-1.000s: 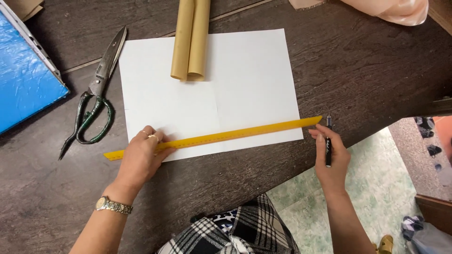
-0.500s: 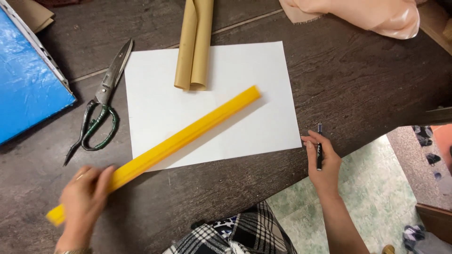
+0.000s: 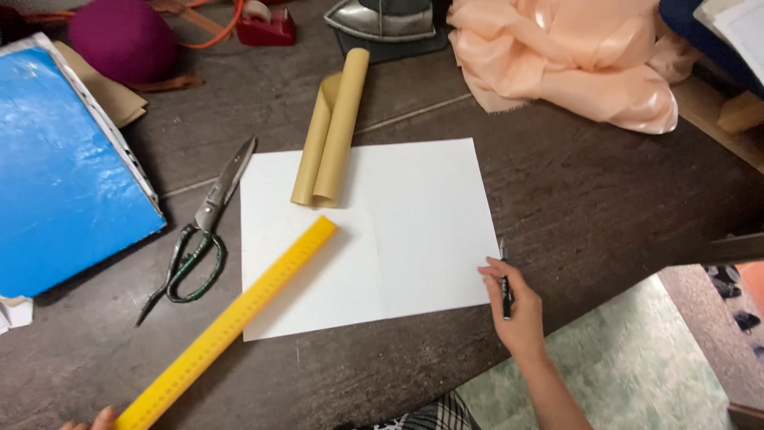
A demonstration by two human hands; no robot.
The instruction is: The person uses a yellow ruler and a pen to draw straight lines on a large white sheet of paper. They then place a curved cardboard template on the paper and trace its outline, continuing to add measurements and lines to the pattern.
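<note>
A white sheet of paper [image 3: 398, 231] lies flat on the dark wooden table [image 3: 605, 207]. A long yellow ruler [image 3: 231, 322] runs diagonally from the sheet's left part down to the bottom left corner, where my left hand [image 3: 89, 420] holds its lower end; only the fingertips show. My right hand [image 3: 519, 306] rests at the sheet's right edge, gripping a dark pen [image 3: 505, 280]. A roll of tan paper [image 3: 333, 127] lies across the sheet's top edge.
Large scissors [image 3: 200, 231] with dark green handles lie left of the sheet. A blue folder [image 3: 60, 167] fills the left side. Peach fabric [image 3: 573, 60], an iron's base [image 3: 380, 17], a red tape dispenser [image 3: 267, 22] and a purple round object [image 3: 119, 40] sit at the back.
My left hand has pulled the ruler down and left, off most of the sheet and nearly out of frame. The view has tilted up, showing more of the table's back. My right hand has stayed put.
</note>
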